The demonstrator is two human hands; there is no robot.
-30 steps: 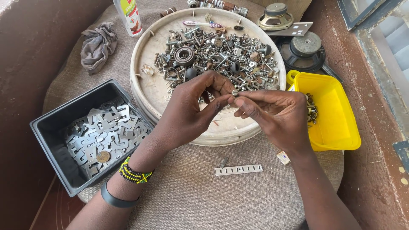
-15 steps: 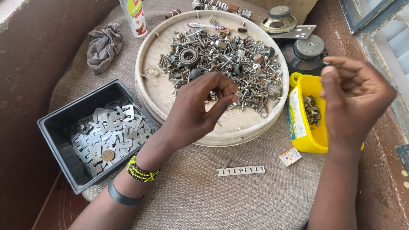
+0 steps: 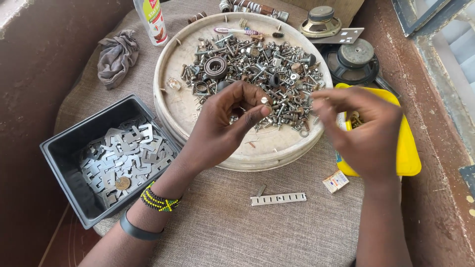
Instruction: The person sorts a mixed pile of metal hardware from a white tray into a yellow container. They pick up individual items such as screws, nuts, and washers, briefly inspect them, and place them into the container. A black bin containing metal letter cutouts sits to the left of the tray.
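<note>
A round cream tray (image 3: 163,84) holds a heap of screws, nuts, washers and bearings (image 3: 257,64). My left hand (image 3: 222,126) hovers over the tray's near side, thumb and forefinger pinched on a small shiny metal piece (image 3: 264,100). It wears a beaded bracelet and a dark band at the wrist. My right hand (image 3: 363,131) is blurred, fingers loosely apart and pointing left. It hangs over the left edge of a yellow bin (image 3: 408,148), beside the tray, and I see nothing in it.
A black bin (image 3: 64,153) of flat grey metal plates (image 3: 123,153) sits at the left. A perforated metal strip (image 3: 278,199) and a small packet (image 3: 335,181) lie on the cloth-covered table. At the back are a grey rag (image 3: 116,57), a bottle (image 3: 152,20) and two speakers (image 3: 321,20) (image 3: 356,57).
My two hands were together over the tray. My right hand swung out over the yellow bin, then came back left. My left hand stayed in place, still pinched.
</note>
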